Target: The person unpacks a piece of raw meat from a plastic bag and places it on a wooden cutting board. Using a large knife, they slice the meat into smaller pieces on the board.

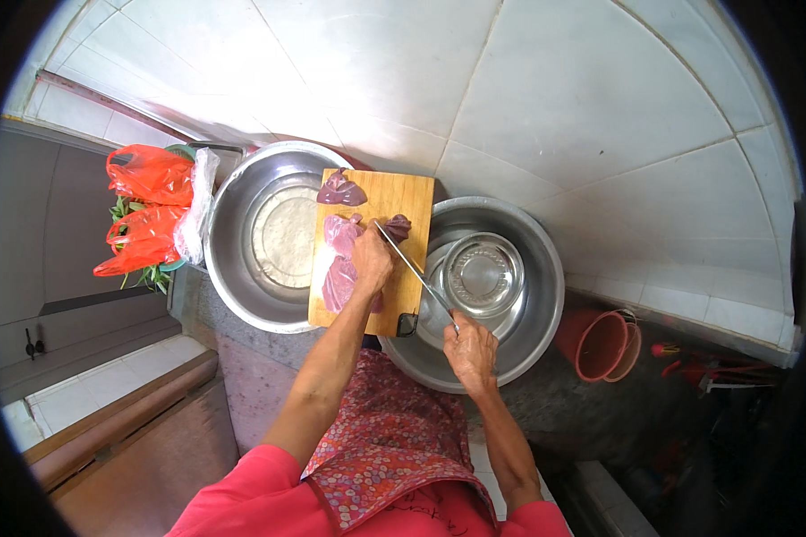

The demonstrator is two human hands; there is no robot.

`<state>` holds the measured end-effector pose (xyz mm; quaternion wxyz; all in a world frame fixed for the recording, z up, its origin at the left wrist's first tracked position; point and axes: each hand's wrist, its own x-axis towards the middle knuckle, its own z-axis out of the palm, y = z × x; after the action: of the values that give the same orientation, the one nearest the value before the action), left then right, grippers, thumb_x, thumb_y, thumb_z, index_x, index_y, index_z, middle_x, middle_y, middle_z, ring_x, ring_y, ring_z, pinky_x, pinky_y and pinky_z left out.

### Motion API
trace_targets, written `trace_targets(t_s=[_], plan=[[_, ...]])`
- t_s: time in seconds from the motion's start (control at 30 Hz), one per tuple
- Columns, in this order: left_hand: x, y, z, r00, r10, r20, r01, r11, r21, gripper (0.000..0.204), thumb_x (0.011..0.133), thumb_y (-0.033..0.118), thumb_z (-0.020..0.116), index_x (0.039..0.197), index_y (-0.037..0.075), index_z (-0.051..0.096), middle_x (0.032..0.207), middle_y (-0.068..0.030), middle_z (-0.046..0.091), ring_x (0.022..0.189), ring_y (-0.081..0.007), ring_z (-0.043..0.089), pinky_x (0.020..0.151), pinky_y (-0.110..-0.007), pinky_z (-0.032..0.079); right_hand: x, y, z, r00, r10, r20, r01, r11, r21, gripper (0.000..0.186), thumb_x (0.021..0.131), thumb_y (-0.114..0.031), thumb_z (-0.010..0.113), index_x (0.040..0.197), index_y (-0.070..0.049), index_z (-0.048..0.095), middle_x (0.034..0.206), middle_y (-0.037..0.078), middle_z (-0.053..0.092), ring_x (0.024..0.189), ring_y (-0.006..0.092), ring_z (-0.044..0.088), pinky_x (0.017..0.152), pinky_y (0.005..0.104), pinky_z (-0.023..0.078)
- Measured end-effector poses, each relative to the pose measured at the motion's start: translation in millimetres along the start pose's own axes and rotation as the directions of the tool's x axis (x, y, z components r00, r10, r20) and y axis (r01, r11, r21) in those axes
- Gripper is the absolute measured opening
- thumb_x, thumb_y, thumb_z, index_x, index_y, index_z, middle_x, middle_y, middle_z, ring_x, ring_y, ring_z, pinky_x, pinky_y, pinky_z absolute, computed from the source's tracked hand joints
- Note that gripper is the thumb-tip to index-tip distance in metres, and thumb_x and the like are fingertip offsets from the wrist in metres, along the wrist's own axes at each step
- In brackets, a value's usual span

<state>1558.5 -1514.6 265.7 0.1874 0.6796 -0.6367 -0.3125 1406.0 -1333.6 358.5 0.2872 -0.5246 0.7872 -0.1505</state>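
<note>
As the left hand [373, 259] rests, fingertips unclear, on glossy pink meat [339, 285] on a yellow wooden board [410, 191] mid-frame, the right hand [471, 349] grips a long steel knife [413, 267]; cutting looks partway, with dark red pieces [398, 227] seemingly sliced, the pink mostly unsliced.

Knife [415, 268]: handle mostly lost under right fingers [463, 337]. Left fingers [370, 251] cover part of the pink meat [339, 285]; tips hard to make out. Cutting board [407, 190] hides the right side of the left basin [229, 251] and some rim of the right basin [544, 295]. Contents of red bags [152, 174] concealed. Clutter [729, 371] at far right too dark to tell. Pink shirt [251, 497] cut off by lower edge.
</note>
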Motion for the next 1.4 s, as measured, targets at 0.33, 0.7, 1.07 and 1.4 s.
trace_targets(t_s=[0.33, 0.7, 1.07, 1.4], plan=[[-3.4, 1.6, 4.0, 0.998, 0.013, -0.066, -0.015, 1.000, -0.025, 0.020, 0.078, 0.012, 0.063, 0.092, -0.003, 0.059, 0.080, -0.0275, 0.065, 0.080, -0.0444, 0.066, 0.072, -0.050, 0.052, 16.8, 13.5, -7.8, 0.982, 0.158, 0.098, -0.176, 0.962, 0.207, 0.027, 0.085, -0.022, 0.059, 0.098, -0.001, 0.070, 0.072, 0.025, 0.064, 0.073, 0.0437, 0.064, 0.072, 0.0500, 0.049], [-9.4, 4.3, 6.7, 0.995, -0.005, -0.101, 0.011, 0.998, 0.057, 0.023, 0.077, 0.010, 0.064, 0.098, 0.002, 0.060, 0.086, -0.0246, 0.063, 0.080, -0.0442, 0.065, 0.069, -0.052, 0.051, 25.7, 20.3, -22.9, 0.990, 0.014, 0.137, -0.027, 0.996, 0.088, 0.030, 0.084, -0.017, 0.058, 0.107, -0.004, 0.071, 0.081, 0.025, 0.067, 0.080, 0.0426, 0.066, 0.077, 0.0516, 0.050], [-11.3, 15.3, -10.3, 0.989, -0.149, -0.007, 0.147, 0.982, -0.120, 0.019, 0.074, 0.005, 0.063, 0.091, 0.001, 0.069, 0.069, -0.0217, 0.066, 0.068, -0.0402, 0.068, 0.063, -0.049, 0.051, 39.7, -16.9, -3.3, 0.978, -0.040, 0.204, 0.039, 0.999, 0.010, 0.026, 0.089, -0.015, 0.057, 0.110, 0.001, 0.064, 0.084, 0.026, 0.068, 0.084, 0.0446, 0.066, 0.078, 0.0560, 0.050], [1.9, 3.1, -13.8, 0.988, -0.087, -0.124, 0.071, 0.989, -0.127, 0.010, 0.073, 0.005, 0.067, 0.079, -0.002, 0.064, 0.070, -0.0219, 0.066, 0.072, -0.0404, 0.067, 0.065, -0.044, 0.052, -8.0, 18.3, -0.5, 0.971, 0.076, 0.226, -0.058, 0.994, -0.087, 0.029, 0.093, -0.018, 0.054, 0.113, -0.002, 0.065, 0.086, 0.028, 0.068, 0.085, 0.0456, 0.066, 0.080, 0.0552, 0.050]])
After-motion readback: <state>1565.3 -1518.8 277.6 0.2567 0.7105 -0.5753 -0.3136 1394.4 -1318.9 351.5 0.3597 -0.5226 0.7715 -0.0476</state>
